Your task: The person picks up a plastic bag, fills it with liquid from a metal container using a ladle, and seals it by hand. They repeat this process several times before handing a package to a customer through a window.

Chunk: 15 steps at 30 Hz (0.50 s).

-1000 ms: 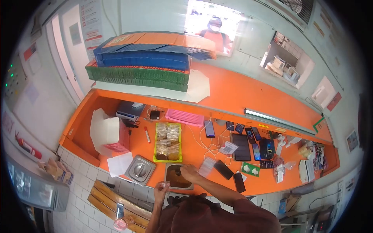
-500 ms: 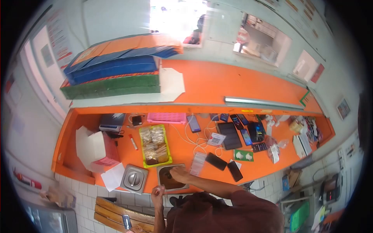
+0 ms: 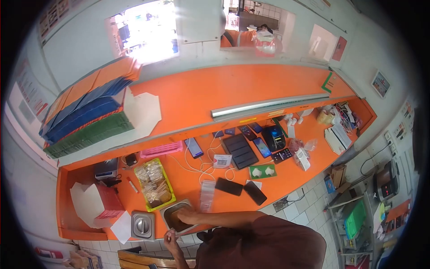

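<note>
My right hand reaches down into a rectangular steel container with brown contents at the counter's front edge. Its fingers are curled and partly hidden, and what they grip I cannot tell. Just in front of the container, my left hand pinches a small clear plastic bag beside the rim. A steel lid with a handle lies to the left. Behind the container stands a yellow-green basket of small clear bags with brown contents. Flat clear bags lie to the right.
Several phones, a dark tablet, white cables and a card terminal spread across the orange counter. To the left are an open red-and-white box and a marker. A raised shelf runs behind, with stacked folders.
The view has swung to the right, so the counter appears shifted left and tilted. My right hand has gone lower into the steel container. My left hand stays beside it with the bag.
</note>
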Available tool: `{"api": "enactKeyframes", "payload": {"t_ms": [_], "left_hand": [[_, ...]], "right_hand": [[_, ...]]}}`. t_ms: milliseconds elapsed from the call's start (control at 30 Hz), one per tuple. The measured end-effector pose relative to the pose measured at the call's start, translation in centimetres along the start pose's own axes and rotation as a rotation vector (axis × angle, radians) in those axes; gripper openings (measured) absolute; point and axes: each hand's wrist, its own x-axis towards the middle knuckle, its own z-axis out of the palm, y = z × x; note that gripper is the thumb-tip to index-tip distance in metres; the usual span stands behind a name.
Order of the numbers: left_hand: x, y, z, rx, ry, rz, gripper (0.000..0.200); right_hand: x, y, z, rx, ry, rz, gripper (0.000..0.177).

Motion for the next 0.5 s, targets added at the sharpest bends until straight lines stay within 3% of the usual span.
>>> {"api": "enactKeyframes", "payload": {"t_ms": [167,300,367,467,500], "left_hand": [[-1.2,-0.3,1.5,0.038,0.100,-0.018,0.032],[-2.1,-0.6,3.0,0.148,0.188,-0.068,0.036],[-2.2,-1.3,3.7,0.206,0.221,-0.074,0.042],[-2.8,-1.1,5.4,0.242,0.285,-0.057,0.042],[-3.0,-1.1,6.0,0.219,0.314,-0.062,0.043]], "right_hand": [[0.1,1.2,2.8,-0.052,0.108,-0.225,0.020],[-2.1,1.8,-0.1,0.028,0.117,-0.190,0.018],[-3.2,3.1,-1.0,0.067,0.200,-0.269,0.014],[-5.0,6.1,-1.4,0.190,0.134,-0.298,0.015],[-6.0,6.6,-3.6,0.307,-0.071,-0.199,0.024]]}}
